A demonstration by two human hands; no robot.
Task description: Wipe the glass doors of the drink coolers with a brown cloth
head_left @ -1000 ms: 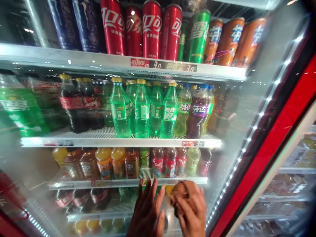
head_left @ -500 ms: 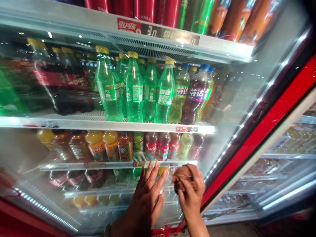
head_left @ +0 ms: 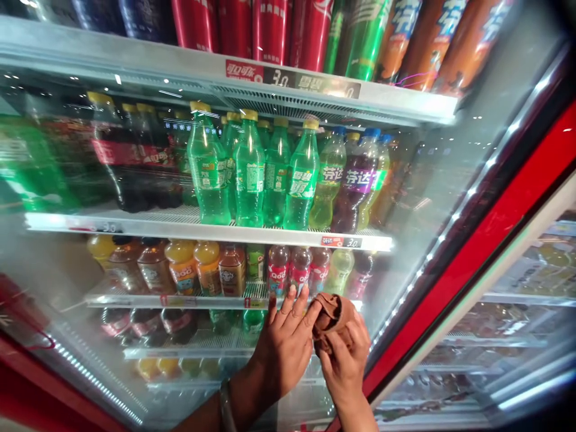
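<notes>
A crumpled brown cloth point(head_left: 341, 312) is bunched in my right hand point(head_left: 348, 354), whose fingers are wrapped round it. Just left of it, my left hand point(head_left: 285, 345) is held flat with the fingers outstretched, its index fingertip close to the cloth. Both hands are in front of the glass door of a drinks cooler, and the left palm seems to lie against the glass, though contact is hard to confirm. Behind the hands, partly covered by them, are the lower shelf edge point(head_left: 189, 302) and small pink-labelled bottles point(head_left: 278, 270).
Green soda bottles point(head_left: 249, 174) and dark cola bottles point(head_left: 119, 162) stand on the middle shelf point(head_left: 202, 231). Cans point(head_left: 270, 30) fill the top shelf. A red door frame point(head_left: 499, 210) slants along the right, with another stocked cooler point(head_left: 517, 300) beyond it.
My left hand has shifted slightly right and up, closer to the cloth. The cloth in my right hand has turned a little. The view has tilted slightly upward.
</notes>
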